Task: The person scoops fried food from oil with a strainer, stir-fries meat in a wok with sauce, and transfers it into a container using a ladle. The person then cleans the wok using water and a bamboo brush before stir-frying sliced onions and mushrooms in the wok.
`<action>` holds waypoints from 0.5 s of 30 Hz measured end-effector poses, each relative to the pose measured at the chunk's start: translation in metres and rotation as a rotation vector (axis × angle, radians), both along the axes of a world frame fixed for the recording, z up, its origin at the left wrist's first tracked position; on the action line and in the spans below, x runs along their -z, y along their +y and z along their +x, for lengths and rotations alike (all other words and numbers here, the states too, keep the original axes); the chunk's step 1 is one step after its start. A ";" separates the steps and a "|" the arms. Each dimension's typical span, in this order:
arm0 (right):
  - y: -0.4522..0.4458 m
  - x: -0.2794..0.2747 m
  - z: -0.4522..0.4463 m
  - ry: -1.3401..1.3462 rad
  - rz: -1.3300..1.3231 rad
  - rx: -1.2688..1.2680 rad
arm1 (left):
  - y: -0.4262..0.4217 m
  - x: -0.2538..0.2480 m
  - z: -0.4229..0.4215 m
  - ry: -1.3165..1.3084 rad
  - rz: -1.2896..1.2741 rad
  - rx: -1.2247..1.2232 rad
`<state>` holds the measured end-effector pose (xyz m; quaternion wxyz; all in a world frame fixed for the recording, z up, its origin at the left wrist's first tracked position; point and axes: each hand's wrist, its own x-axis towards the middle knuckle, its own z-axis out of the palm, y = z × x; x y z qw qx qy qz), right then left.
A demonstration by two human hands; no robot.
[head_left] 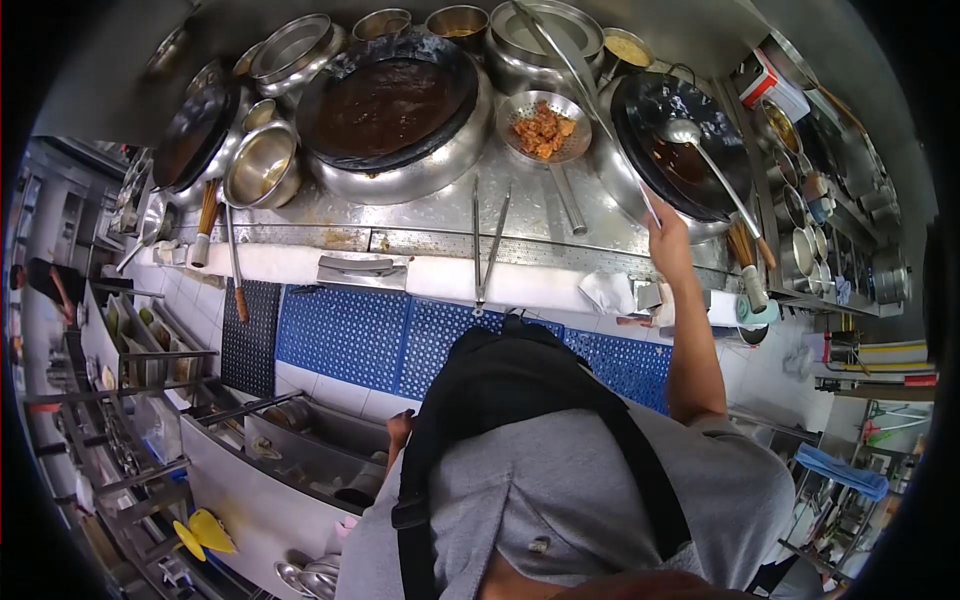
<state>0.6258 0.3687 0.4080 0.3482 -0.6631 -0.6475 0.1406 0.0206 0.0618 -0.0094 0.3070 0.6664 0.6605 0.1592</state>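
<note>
My right hand (668, 238) is closed around the lower end of a long, narrow metal tool (590, 95), which slants up and left past the right wok (630, 95); its exact kind is unclear. A metal ladle (682, 132) rests in that wok, its wooden-ended handle over the rim. Just left is a perforated strainer (510, 112) holding browned fried pieces (542, 131). My left hand (399, 432) hangs low beside the steel counter behind me, partly hidden by my body. Something dark shows at its fingertips, but whether it is held is unclear.
A large wok (385, 110) of dark liquid stands mid-range, with another wok (190, 145) at left. Metal tongs (489, 245) lie across the front ledge. Bamboo brushes (205, 225), a steel bowl (262, 165) and several pots surround them. Blue mats (340, 335) cover the floor.
</note>
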 end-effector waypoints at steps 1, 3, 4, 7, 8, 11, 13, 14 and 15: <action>0.014 -0.002 0.004 0.011 0.108 -0.101 | 0.001 -0.007 0.006 -0.065 -0.088 -0.071; 0.039 -0.020 -0.013 0.094 0.069 -0.155 | 0.000 -0.024 0.013 -0.126 -0.179 -0.167; 0.053 -0.030 -0.026 0.136 0.052 -0.181 | -0.001 -0.030 0.016 -0.123 -0.180 -0.194; 0.102 -0.042 -0.069 0.187 -0.065 -0.195 | -0.008 -0.029 0.021 -0.186 -0.106 -0.293; 0.121 -0.040 -0.079 0.197 -0.055 -0.204 | -0.005 -0.033 0.022 -0.217 -0.065 -0.330; 0.180 -0.019 -0.106 0.105 0.028 -0.218 | -0.005 -0.032 0.014 -0.306 -0.045 -0.201; 0.214 -0.001 -0.116 0.127 -0.014 -0.230 | -0.016 -0.003 0.002 -0.014 0.006 -0.074; 0.224 0.001 -0.119 0.134 -0.038 -0.234 | -0.019 0.004 0.000 0.131 0.024 -0.010; 0.224 -0.002 -0.126 0.208 -0.092 -0.247 | -0.021 0.006 -0.001 0.125 0.140 -0.034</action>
